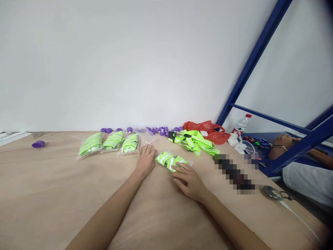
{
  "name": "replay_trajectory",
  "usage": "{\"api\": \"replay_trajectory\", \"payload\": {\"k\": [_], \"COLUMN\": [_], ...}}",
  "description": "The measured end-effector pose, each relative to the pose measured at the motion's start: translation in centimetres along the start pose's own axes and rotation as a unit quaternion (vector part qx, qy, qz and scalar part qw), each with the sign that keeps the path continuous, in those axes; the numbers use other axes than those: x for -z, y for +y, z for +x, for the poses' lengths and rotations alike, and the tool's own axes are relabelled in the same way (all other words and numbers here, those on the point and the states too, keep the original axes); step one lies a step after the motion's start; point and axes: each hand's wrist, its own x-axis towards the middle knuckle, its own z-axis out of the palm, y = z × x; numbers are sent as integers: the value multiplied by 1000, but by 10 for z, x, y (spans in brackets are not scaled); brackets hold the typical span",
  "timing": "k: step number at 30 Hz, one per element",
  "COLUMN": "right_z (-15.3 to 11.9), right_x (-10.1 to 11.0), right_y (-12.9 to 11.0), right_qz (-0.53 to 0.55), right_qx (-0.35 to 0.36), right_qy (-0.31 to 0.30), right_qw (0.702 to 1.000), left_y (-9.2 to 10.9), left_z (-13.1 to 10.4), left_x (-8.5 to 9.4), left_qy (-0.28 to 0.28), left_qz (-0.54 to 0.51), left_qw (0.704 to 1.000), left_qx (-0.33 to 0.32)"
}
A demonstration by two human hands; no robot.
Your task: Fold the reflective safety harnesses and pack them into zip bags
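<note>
A clear bag of folded neon-green reflective strap (pixel 169 160) lies on the tan table (pixel 52 194) between my hands. My right hand (pixel 189 180) rests flat with its fingertips on the bag's near edge. My left hand (pixel 145 160) lies flat on the table, fingers spread, touching the bag's left end and an empty clear bag (pixel 148 138). Three filled bags (pixel 111 141) sit in a row to the left. A loose pile of neon straps with black buckles (pixel 194 141) lies behind to the right.
Small purple caps (pixel 161 130) line the wall, one more (pixel 38 144) far left. A red plastic bag (pixel 208 131), a water bottle (pixel 241 125), a blue metal frame (pixel 293 147) and another person's arm (pixel 283 144) are at the right. A round disc with cable (pixel 272 192) lies near the table's right edge.
</note>
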Motion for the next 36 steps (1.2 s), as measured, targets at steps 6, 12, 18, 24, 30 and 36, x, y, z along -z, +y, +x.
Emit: {"api": "replay_trajectory", "payload": {"k": [6,12,18,24,30,36], "right_z": [-1,9,32,63,94,116], "right_x": [-19,-27,-37,-48,-50,-48], "right_y": [1,2,11,18,25,35], "right_qz": [-77,-118,-114,-119,-131,-134], "right_qx": [-49,-71,-88,-120,-132,-102], "right_qy": [-30,-37,-31,-41,-74,-114], "right_qw": [995,990,989,985,980,979], "left_y": [-5,-8,-8,-10,-17,-19], "left_z": [0,3,3,5,7,6], "left_x": [-2,-4,-3,-1,-4,-5], "left_qy": [12,10,8,3,22,34], "left_qz": [3,-14,-17,-1,23,30], "left_qw": [999,999,998,997,995,996], "left_qx": [42,50,65,82,99,78]}}
